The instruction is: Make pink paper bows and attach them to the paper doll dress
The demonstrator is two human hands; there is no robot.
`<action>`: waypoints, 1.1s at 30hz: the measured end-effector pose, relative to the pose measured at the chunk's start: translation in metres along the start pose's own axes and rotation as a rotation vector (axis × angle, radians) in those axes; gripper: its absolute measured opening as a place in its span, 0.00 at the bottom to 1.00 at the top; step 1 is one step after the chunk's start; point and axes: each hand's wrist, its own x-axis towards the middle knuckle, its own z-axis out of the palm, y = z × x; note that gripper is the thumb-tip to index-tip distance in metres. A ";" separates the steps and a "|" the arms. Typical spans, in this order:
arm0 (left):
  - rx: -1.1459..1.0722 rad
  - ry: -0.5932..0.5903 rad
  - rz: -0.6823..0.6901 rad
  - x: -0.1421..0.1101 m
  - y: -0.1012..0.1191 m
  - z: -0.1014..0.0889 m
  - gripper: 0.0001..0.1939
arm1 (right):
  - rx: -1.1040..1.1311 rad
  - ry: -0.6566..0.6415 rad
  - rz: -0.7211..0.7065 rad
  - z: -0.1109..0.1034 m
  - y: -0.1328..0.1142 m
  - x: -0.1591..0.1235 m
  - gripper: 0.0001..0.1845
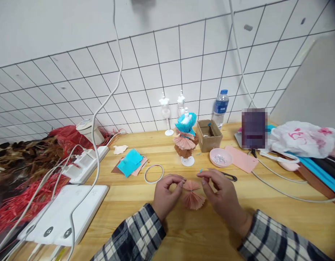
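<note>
A pink pleated paper fan piece (pixel 194 200), gathered at its middle and spread at both ends, lies between my hands above the table. My left hand (pixel 169 194) pinches the upper left edge of this piece between thumb and index finger. On the other side, my right hand (pixel 222 192) has thumb and index finger apart, close to the paper, with nothing visible between them. Just beyond stands a small mannequin (pixel 185 139) dressed in blue, pink and brown pleated paper. A tiny blue scrap (pixel 201 170) is by my right index fingertip.
Left of my hands lie a white ring (pixel 153 182) and blue paper sheets (pixel 130 162). Further back are a cardboard box (pixel 209 139), a pink bowl of small clear pieces (pixel 222 163), a water bottle (pixel 221 108) and bare mannequins (pixel 165 108). Black-handled snips (pixel 230 176) lie behind my right hand.
</note>
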 end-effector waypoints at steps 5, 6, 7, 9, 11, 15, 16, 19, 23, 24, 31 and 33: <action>0.046 -0.014 0.109 -0.004 0.007 0.001 0.05 | 0.198 -0.188 0.227 0.011 -0.012 -0.006 0.15; 0.055 -0.021 0.130 -0.005 0.008 0.001 0.05 | 0.244 -0.197 0.280 0.012 -0.012 -0.006 0.16; 0.064 -0.029 0.151 -0.005 0.009 0.002 0.05 | 0.288 -0.203 0.329 0.013 -0.012 -0.005 0.16; 0.084 -0.046 0.188 -0.004 0.010 0.002 0.05 | 0.355 -0.215 0.397 0.014 -0.011 -0.005 0.15; 0.100 -0.059 0.218 -0.004 0.012 0.003 0.05 | 0.393 -0.228 0.427 0.014 -0.011 -0.005 0.13; 0.120 -0.092 0.259 -0.003 0.013 0.004 0.06 | 0.406 -0.212 0.458 0.012 -0.011 -0.005 0.10; 0.125 -0.099 0.266 -0.002 0.014 0.004 0.06 | 0.419 -0.213 0.470 0.012 -0.010 -0.005 0.10; 0.137 -0.107 0.282 -0.002 0.014 0.005 0.05 | 0.518 -0.256 0.532 0.014 -0.007 -0.004 0.12; 0.149 -0.129 0.289 -0.003 0.015 0.005 0.05 | 0.656 -0.313 0.617 0.017 -0.003 -0.003 0.12; 0.153 -0.134 0.287 -0.003 0.015 0.005 0.05 | 0.674 -0.319 0.632 0.017 -0.002 -0.003 0.12; 0.154 -0.169 0.261 -0.004 0.016 0.005 0.06 | 0.628 -0.332 0.590 0.017 -0.001 -0.004 0.12; 0.157 -0.159 0.245 -0.004 0.017 0.006 0.05 | 0.502 -0.280 0.491 0.016 -0.003 -0.006 0.10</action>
